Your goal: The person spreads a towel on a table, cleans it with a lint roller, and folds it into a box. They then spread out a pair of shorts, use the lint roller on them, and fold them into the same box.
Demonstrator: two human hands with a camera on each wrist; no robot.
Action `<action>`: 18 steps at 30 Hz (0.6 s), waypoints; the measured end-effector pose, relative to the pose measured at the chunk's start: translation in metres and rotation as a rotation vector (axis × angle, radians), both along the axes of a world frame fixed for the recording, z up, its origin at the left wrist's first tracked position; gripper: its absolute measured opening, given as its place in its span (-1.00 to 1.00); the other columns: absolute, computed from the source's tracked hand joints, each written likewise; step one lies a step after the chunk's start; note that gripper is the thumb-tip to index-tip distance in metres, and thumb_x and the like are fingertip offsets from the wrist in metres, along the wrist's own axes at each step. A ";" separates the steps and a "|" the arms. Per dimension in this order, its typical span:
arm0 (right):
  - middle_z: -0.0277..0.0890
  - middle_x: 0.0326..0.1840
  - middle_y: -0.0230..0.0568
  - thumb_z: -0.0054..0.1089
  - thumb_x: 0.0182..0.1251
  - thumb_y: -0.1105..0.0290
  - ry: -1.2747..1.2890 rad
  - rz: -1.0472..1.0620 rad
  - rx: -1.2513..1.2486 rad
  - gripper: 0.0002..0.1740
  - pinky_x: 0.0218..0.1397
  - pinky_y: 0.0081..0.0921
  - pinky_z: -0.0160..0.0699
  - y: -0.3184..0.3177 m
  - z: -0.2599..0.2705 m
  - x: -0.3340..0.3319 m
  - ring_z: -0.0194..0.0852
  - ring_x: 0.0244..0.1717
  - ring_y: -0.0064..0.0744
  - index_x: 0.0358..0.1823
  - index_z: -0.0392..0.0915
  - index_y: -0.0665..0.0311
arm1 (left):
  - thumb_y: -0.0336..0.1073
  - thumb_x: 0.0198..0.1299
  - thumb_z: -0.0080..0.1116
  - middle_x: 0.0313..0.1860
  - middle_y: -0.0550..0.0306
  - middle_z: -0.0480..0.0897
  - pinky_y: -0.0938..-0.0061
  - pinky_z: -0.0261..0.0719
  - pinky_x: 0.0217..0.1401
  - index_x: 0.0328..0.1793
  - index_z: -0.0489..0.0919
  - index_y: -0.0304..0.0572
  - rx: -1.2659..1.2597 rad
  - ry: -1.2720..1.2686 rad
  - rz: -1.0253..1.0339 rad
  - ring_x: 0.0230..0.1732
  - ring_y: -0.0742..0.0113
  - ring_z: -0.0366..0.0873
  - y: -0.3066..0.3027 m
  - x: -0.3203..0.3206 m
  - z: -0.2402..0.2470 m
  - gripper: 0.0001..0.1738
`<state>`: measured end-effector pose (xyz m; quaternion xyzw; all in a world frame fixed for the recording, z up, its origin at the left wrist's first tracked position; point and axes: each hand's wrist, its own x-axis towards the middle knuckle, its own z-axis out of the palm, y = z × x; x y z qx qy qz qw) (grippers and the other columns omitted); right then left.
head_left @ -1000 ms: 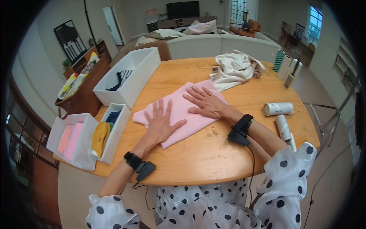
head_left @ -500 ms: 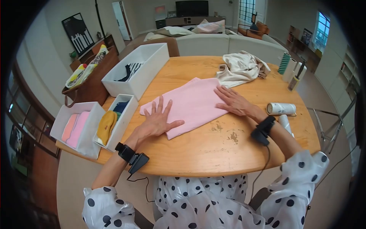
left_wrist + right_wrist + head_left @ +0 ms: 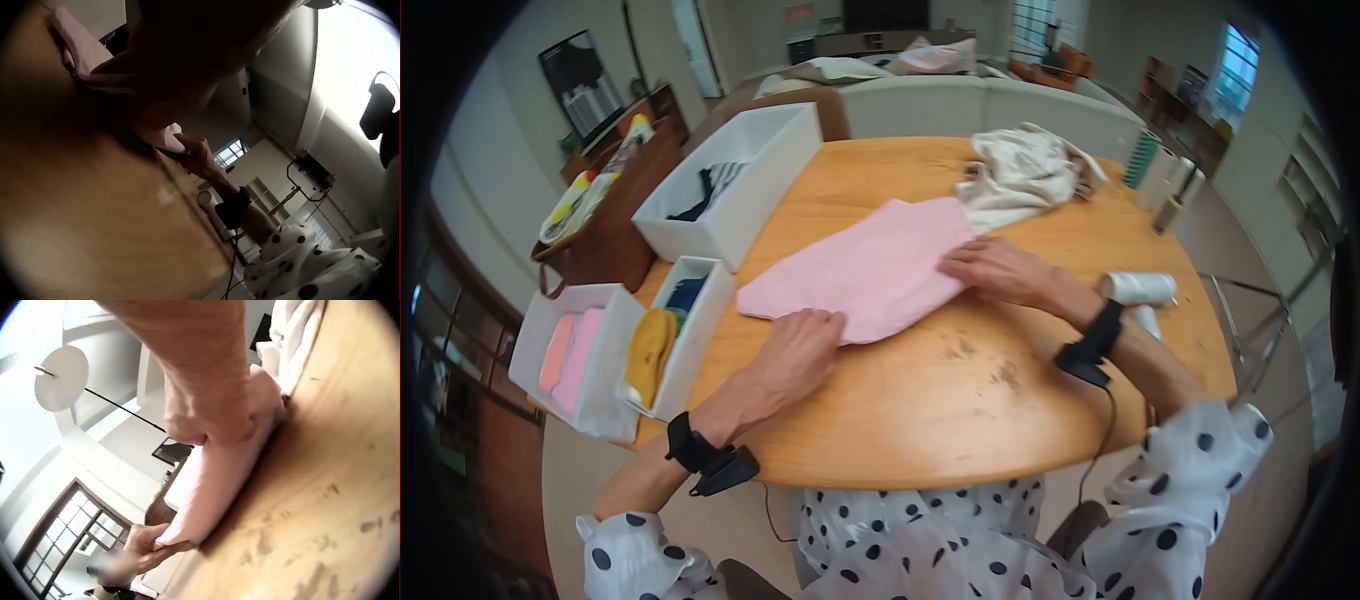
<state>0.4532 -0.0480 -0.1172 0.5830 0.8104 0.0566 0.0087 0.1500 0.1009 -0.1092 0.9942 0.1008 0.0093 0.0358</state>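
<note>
A folded pink cloth (image 3: 865, 262) lies across the middle of the wooden table. My left hand (image 3: 798, 352) grips its near left edge with fingers curled over the fabric. At the right edge my right hand (image 3: 1008, 272) pinches the cloth between thumb and fingers. Seen from the right wrist, the pink fabric (image 3: 219, 481) stretches between both hands, its near edge raised off the wood. The left wrist view is dark, and the left hand covers much of the cloth there.
A crumpled cream cloth (image 3: 1030, 175) lies behind the pink one. On the left stand a large white box (image 3: 775, 165) and smaller white bins (image 3: 605, 385) holding folded clothes, beside a brown bag (image 3: 615, 245). Lint rollers (image 3: 1138, 288) lie and stand on the right.
Both hands lay flat on the pink cloth, spread apart; the right slid outward to its right edge. Now their fingers have curled and grip the near edges, and the cloth's near side has lifted.
</note>
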 end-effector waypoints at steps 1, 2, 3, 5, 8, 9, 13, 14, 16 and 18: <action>0.51 0.28 -0.06 0.26 0.00 0.59 0.031 0.065 0.042 -0.32 0.45 -0.17 0.29 0.005 0.006 0.007 0.39 0.36 -0.02 0.29 0.42 0.37 | -0.51 -0.03 0.18 -0.10 -0.31 0.64 0.07 0.58 -0.06 0.04 0.52 -0.41 -0.062 0.063 0.033 -0.07 -0.27 0.62 0.004 -0.003 0.017 -0.58; 0.56 0.22 -0.08 0.30 -0.03 0.58 0.051 0.053 0.052 -0.34 0.41 -0.17 0.34 0.005 0.028 0.002 0.44 0.30 -0.01 0.23 0.47 0.34 | -0.51 -0.03 0.18 -0.10 -0.31 0.64 0.07 0.58 -0.06 0.04 0.52 -0.41 -0.048 0.066 0.085 -0.07 -0.27 0.62 0.006 -0.007 0.033 -0.58; 0.60 0.15 -0.11 0.33 -0.06 0.57 0.069 0.042 0.061 -0.37 0.36 -0.17 0.38 0.000 0.055 -0.004 0.48 0.23 0.00 0.18 0.52 0.31 | -0.52 -0.03 0.16 -0.22 -0.27 0.64 0.10 0.56 -0.15 -0.05 0.54 -0.40 -0.133 -0.066 0.019 -0.18 -0.27 0.59 0.005 -0.009 0.049 -0.66; 0.67 -0.11 -0.08 0.34 -0.06 0.55 0.168 0.082 0.222 -0.55 0.09 -0.21 0.56 0.007 0.088 0.002 0.62 0.02 -0.07 -0.02 0.63 0.28 | -0.52 -0.03 0.14 -0.35 -0.22 0.64 0.14 0.54 -0.25 -0.14 0.55 -0.39 -0.191 -0.205 -0.017 -0.30 -0.27 0.57 0.014 -0.015 0.084 -0.74; 0.66 -0.30 -0.06 0.34 -0.12 0.58 0.281 0.047 0.181 -0.67 -0.09 -0.25 0.61 0.039 0.144 0.002 0.66 -0.17 -0.04 -0.21 0.64 0.31 | -0.54 0.01 0.14 -0.33 -0.15 0.64 0.29 0.55 -0.24 -0.15 0.58 -0.40 -0.459 -0.244 0.038 -0.34 -0.02 0.61 0.049 -0.011 0.133 -0.77; 0.66 -0.30 -0.06 0.34 -0.12 0.58 0.273 0.061 0.189 -0.67 -0.09 -0.25 0.61 0.053 0.162 0.003 0.66 -0.17 -0.04 -0.21 0.64 0.31 | -0.54 0.03 0.14 -0.36 -0.06 0.65 0.35 0.54 -0.23 -0.16 0.60 -0.40 -0.454 -0.312 0.039 -0.35 0.16 0.59 0.065 -0.009 0.146 -0.79; 0.55 -0.45 -0.09 0.26 -0.07 0.62 0.250 -0.079 0.126 -0.69 -0.22 -0.37 0.57 0.129 0.226 0.000 0.61 -0.38 -0.27 -0.20 0.57 0.41 | -0.54 0.07 0.14 -0.40 0.20 0.65 0.49 0.53 -0.19 -0.13 0.64 -0.41 -0.498 -0.528 0.076 -0.30 0.54 0.51 0.130 -0.017 0.195 -0.78; 0.52 -0.49 -0.10 0.23 -0.06 0.62 0.264 -0.010 0.186 -0.73 -0.28 -0.41 0.56 0.153 0.239 0.001 0.58 -0.43 -0.33 -0.23 0.55 0.42 | -0.54 0.07 0.14 -0.40 0.20 0.65 0.49 0.53 -0.19 -0.13 0.64 -0.41 -0.488 -0.532 0.082 -0.30 0.54 0.51 0.143 -0.021 0.207 -0.78; 0.50 -0.51 -0.12 0.22 -0.04 0.62 0.256 0.089 0.299 -0.77 -0.32 -0.44 0.56 0.207 0.265 -0.003 0.55 -0.47 -0.38 -0.26 0.55 0.41 | -0.47 0.00 0.10 -0.52 0.04 0.57 0.40 0.54 -0.27 -0.29 0.63 -0.41 -0.264 -0.748 0.115 -0.39 0.43 0.53 0.162 -0.032 0.230 -0.83; 0.54 -0.47 -0.13 0.23 -0.03 0.63 0.236 0.214 0.488 -0.74 -0.29 -0.41 0.57 0.258 0.278 -0.013 0.58 -0.44 -0.35 -0.22 0.58 0.37 | -0.47 0.00 0.12 -0.52 0.02 0.58 0.40 0.53 -0.27 -0.30 0.63 -0.40 -0.183 -0.757 0.179 -0.41 0.38 0.52 0.184 -0.046 0.242 -0.84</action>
